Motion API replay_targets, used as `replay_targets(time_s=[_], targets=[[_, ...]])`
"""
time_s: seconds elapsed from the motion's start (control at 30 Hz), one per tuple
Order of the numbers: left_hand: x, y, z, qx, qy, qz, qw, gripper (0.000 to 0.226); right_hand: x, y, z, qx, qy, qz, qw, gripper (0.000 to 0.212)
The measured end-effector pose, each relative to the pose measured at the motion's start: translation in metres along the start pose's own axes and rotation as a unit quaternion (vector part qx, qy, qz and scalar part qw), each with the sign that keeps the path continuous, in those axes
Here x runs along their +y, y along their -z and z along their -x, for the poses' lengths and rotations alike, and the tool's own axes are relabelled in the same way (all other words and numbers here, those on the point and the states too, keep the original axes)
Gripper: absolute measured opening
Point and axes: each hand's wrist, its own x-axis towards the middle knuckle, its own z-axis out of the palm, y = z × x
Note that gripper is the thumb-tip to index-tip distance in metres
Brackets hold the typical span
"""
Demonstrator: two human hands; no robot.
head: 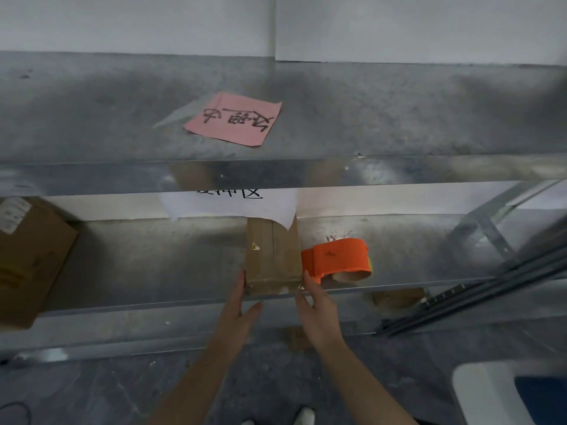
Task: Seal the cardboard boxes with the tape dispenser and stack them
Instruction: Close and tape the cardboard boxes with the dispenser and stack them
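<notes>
A small narrow cardboard box (273, 256) with tape along its top lies on the middle metal shelf (153, 265), its near end at the shelf's front edge. My left hand (242, 311) presses flat against the box's left near corner. On the other side, my right hand (316, 308) touches the right near corner, fingers straight. Both hands clasp the box between them. An orange tape dispenser (337, 259) rests on the shelf just right of the box, touching it.
A larger cardboard box (27, 259) stands at the shelf's left end. A pink note (234, 119) lies on the upper shelf, and a white paper sign (230, 204) hangs over the small box. Another box (399, 297) shows on the lower shelf. Dark rails (491, 286) slant at right.
</notes>
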Motion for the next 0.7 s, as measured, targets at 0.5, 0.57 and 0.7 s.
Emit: replay_targets(time_s=[0.5, 0.57, 0.7], targets=[[0.016, 0.059, -0.027, -0.053, -0.108, -0.169, 0.978, 0.078, 0.011, 0.024, -0.017, -0.024, 0.069, 0.177, 0.981, 0.065], [0.018, 0.071, -0.045, -0.095, -0.207, -0.289, 0.930, 0.084, 0.005, 0.034, -0.029, -0.003, 0.125, 0.260, 0.958, 0.060], [0.017, 0.073, -0.063, -0.166, -0.220, -0.323, 0.906, 0.071, -0.002, 0.039, -0.052, -0.093, 0.203, 0.312, 0.924, 0.048]])
